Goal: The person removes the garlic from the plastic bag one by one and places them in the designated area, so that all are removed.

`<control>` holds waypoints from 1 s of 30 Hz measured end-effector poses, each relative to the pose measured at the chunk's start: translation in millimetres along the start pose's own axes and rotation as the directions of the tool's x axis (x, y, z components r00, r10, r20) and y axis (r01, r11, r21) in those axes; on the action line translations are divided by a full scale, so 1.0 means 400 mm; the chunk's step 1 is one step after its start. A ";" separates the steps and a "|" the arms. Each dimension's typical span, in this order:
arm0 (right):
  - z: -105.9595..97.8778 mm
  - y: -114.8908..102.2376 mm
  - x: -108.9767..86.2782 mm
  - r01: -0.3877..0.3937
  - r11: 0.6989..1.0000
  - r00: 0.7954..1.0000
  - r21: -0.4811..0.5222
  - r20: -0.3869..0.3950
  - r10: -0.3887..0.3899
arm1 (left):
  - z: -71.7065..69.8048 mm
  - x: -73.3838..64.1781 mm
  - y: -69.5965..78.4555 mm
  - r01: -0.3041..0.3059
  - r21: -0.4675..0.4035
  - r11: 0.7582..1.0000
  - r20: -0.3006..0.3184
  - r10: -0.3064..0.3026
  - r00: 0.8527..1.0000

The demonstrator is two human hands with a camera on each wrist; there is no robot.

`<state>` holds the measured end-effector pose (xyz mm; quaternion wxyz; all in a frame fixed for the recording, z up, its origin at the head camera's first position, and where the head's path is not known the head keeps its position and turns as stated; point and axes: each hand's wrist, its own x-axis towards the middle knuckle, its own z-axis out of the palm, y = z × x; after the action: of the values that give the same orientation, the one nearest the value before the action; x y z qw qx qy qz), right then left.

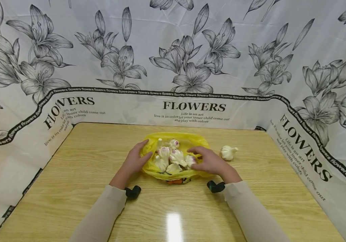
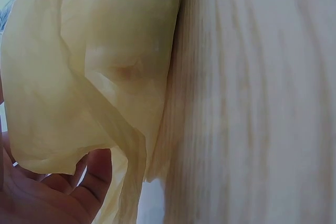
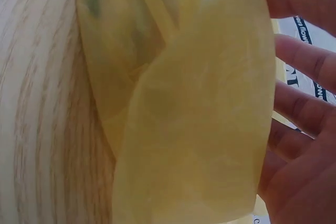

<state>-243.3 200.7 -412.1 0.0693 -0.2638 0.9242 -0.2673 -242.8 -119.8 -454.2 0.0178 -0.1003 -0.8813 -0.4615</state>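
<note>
A yellow plastic bag (image 1: 188, 137) lies on the table with its mouth spread wide. Several garlic bulbs (image 1: 177, 157), white with purple streaks, are inside it. My left hand (image 1: 134, 158) is at the bag's left rim, thumb and fingers apart; in the left wrist view the bag's thin wall (image 2: 47, 87) partly covers its fingers. Over the right rim reaches my right hand (image 1: 210, 162), fingers spread and slightly bent beside the rightmost bulb. In the right wrist view its loose fingers (image 3: 304, 61) lie partly behind the plastic. Whether either hand touches the rim is hard to tell.
A lone garlic bulb (image 1: 228, 153) sits on the wooden table (image 1: 79, 174) to the right of the bag. White cloth (image 1: 124, 107) with flower prints and lettering hangs along the back and sides. Dark wrist devices (image 1: 133, 192) sit below both hands.
</note>
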 end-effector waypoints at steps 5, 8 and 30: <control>0.005 0.001 0.002 0.013 1.000 1.000 -0.005 0.015 -0.013 | 0.000 -0.002 0.002 0.003 0.005 1.000 0.000 -0.003 1.000; 0.009 0.003 0.005 0.014 1.000 1.000 -0.003 0.025 -0.014 | -0.001 -0.003 0.005 0.002 0.002 1.000 0.001 -0.002 1.000; 0.026 0.017 0.013 -0.014 0.998 0.998 -0.067 0.058 0.017 | 0.000 -0.002 0.002 -0.014 0.014 1.000 -0.002 0.014 1.000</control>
<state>-248.1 198.0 -424.2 0.0894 -0.2664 0.9323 -0.2278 -241.9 -119.4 -453.7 0.0227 -0.1062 -0.8837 -0.4552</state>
